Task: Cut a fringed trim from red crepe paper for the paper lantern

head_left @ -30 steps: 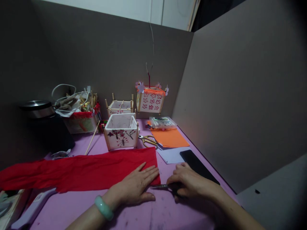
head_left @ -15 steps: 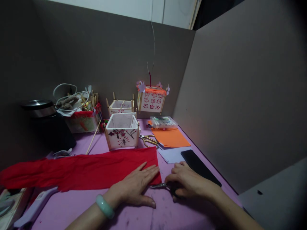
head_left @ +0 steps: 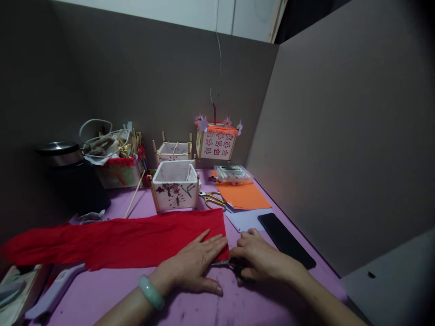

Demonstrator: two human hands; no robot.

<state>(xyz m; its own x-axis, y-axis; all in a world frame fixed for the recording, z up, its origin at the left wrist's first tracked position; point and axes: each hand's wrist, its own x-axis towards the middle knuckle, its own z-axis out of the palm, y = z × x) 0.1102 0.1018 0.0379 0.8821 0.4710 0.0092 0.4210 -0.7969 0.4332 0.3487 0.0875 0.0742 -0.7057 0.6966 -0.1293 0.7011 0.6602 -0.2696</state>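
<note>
A long strip of red cloth lies across the purple table. My left hand, with a pale green bangle on the wrist, rests flat on the cloth's right end, fingers spread and thumb on the table. My right hand is closed round the dark handles of small scissors. Their blades point left along the cloth's lower edge, partly under my left fingers; whether they are parted is too small to tell.
Behind the cloth stand a white painted box lantern, gold-handled scissors and orange sheets. A black phone lies right. A dark flask stands left; another lantern hangs at the back.
My right hand has moved slightly left with the small scissors, closer to the cloth's right edge. My left hand stays on the cloth. The whole view has shifted a little.
</note>
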